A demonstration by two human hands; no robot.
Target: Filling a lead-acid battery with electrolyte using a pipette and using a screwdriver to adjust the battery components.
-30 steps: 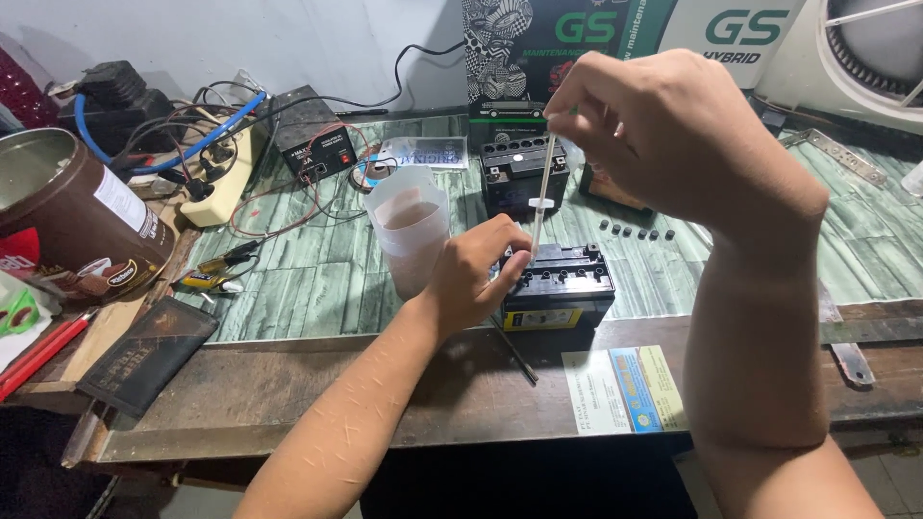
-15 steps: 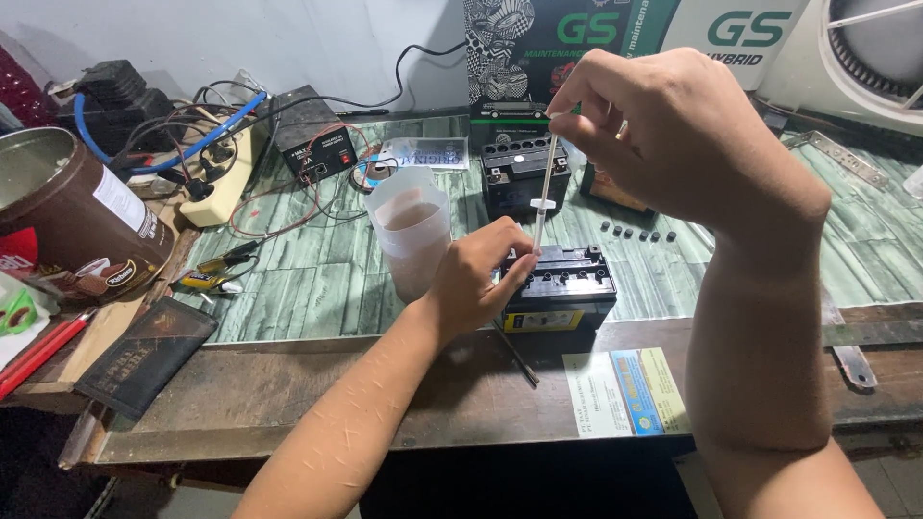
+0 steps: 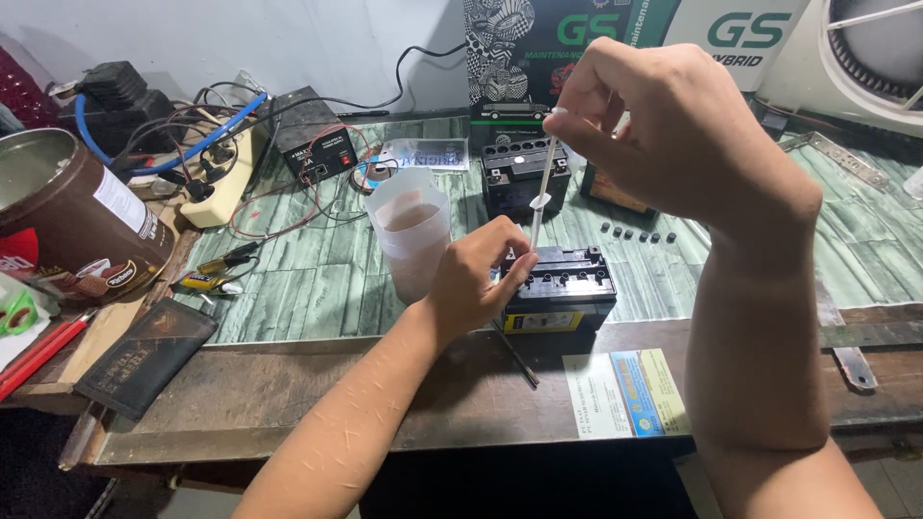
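Two batteries on the bench: a black battery (image 3: pixel 561 285) near the front edge, and a second battery (image 3: pixel 525 176) behind it, well apart. Left hand (image 3: pixel 478 281) resting against the front battery's left end, fingers curled loosely, thumb and forefinger touching the lower end of a thin white tube (image 3: pixel 540 197). Right hand (image 3: pixel 673 130) raised above, pinching the tube's top between thumb and fingertips. Tube nearly upright, tilted slightly, its lower tip at the front battery's top; whether inside a cell opening, cannot tell.

Just left of the hand, a clear plastic cup (image 3: pixel 411 231), pale liquid inside filling the lower part. Far left, a brown tin (image 3: pixel 67 216), open, contents hidden. Small black caps (image 3: pixel 636 234) in a row to the right of the batteries.

Green patterned mat (image 3: pixel 317 279) over a worn wooden bench (image 3: pixel 288 404). Black box (image 3: pixel 312 144) with red and black wires at the back, beside a power strip (image 3: pixel 226 187) tangled with cables. Dark wallet (image 3: pixel 144 356) at front left, printed card (image 3: pixel 625 394) at front centre, thin rod (image 3: pixel 516 354) lying beside the battery. White wall behind, dark poster (image 3: pixel 548 43) leaning on it, part of a white fan (image 3: pixel 875 48) at top right.
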